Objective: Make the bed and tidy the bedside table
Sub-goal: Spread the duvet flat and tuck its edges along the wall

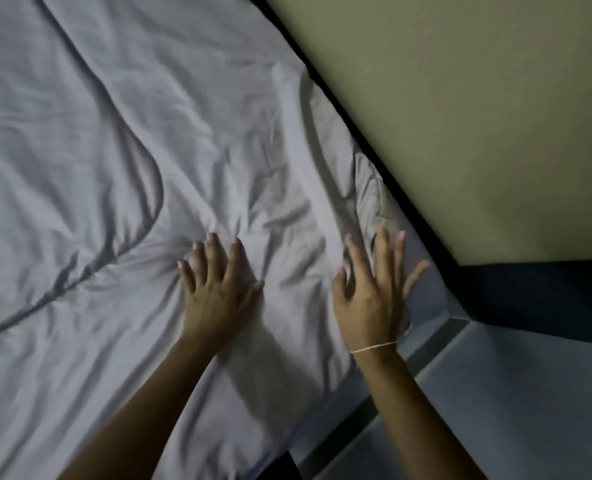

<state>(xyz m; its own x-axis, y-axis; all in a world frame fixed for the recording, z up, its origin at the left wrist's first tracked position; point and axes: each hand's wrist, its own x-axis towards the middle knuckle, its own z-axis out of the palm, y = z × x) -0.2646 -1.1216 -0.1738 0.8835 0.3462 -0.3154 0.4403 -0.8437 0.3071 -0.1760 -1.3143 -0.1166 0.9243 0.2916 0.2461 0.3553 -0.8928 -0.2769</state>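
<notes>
A wrinkled pale grey duvet (114,150) covers the bed and fills the left and middle of the head view. My left hand (214,289) lies flat on it with fingers spread, creases fanning out from the fingertips. My right hand (370,292) rests open near the duvet's right edge, fingers apart, a thin white string around the wrist. Just beyond its fingertips a bunched fold of fabric (370,195) lies along the bed's edge. Neither hand holds anything. The bedside table is out of view.
A dark bed frame edge (329,88) runs diagonally from top centre to right. Beyond it is a plain olive wall (460,116). A grey ledge or floor surface (512,393) lies at the lower right, next to a dark panel (547,292).
</notes>
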